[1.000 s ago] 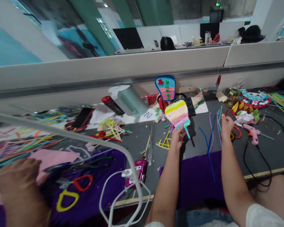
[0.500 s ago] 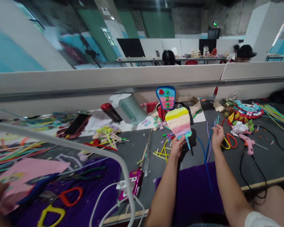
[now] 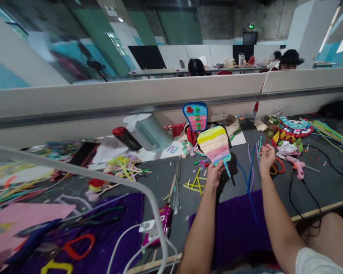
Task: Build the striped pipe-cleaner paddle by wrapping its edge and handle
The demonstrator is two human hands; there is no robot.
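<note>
Centre frame, left hand [image 3: 215, 174] clamps fingers on the striped panel [image 3: 213, 143]; right of centre, right hand [image 3: 266, 159] hovers near blue stems [image 3: 249, 179], fingers curled, can't tell whether they're gripping

Close to the partition [image 3: 165, 88] I can see a pale green jug [image 3: 157, 133], a dark red-topped bottle [image 3: 129, 140] just beside it and, farther left, a flat dark thing [image 3: 83, 153], perhaps a phone. Nearer the table's [image 3: 338, 186] front edge lies a magenta power strip [image 3: 167, 219]. Beyond, a black hat [image 3: 290, 57] shows on a person, and a green sign [image 3: 251, 26] glows.
</note>
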